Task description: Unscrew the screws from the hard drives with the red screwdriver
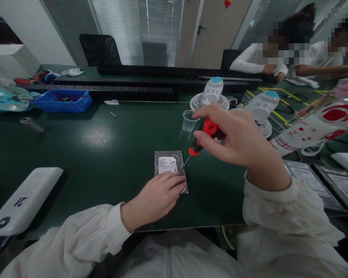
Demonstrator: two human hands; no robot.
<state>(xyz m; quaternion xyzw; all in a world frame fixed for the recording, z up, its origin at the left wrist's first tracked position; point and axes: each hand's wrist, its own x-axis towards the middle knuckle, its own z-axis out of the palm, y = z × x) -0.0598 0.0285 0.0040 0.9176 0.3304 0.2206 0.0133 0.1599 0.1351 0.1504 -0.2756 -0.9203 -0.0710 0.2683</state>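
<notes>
Hard drive [169, 164]: lies flat on the green tabletop [127, 154], label side up, long sides running away from the viewer. Shows a dark grey metal face with a white printed label and a curved outline at the far right; disappears partly under the left hand [162, 193] at its near end. Screwdriver [196, 146]: slants down leftward from the right hand [234, 135], has a red-and-black handle and thin shaft, ends at the drive's right edge.

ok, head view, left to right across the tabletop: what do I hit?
White power bank → small metal piece → hard drive under the left hand → red-and-black screwdriver handle in the right hand → red-printed bottle.
</notes>
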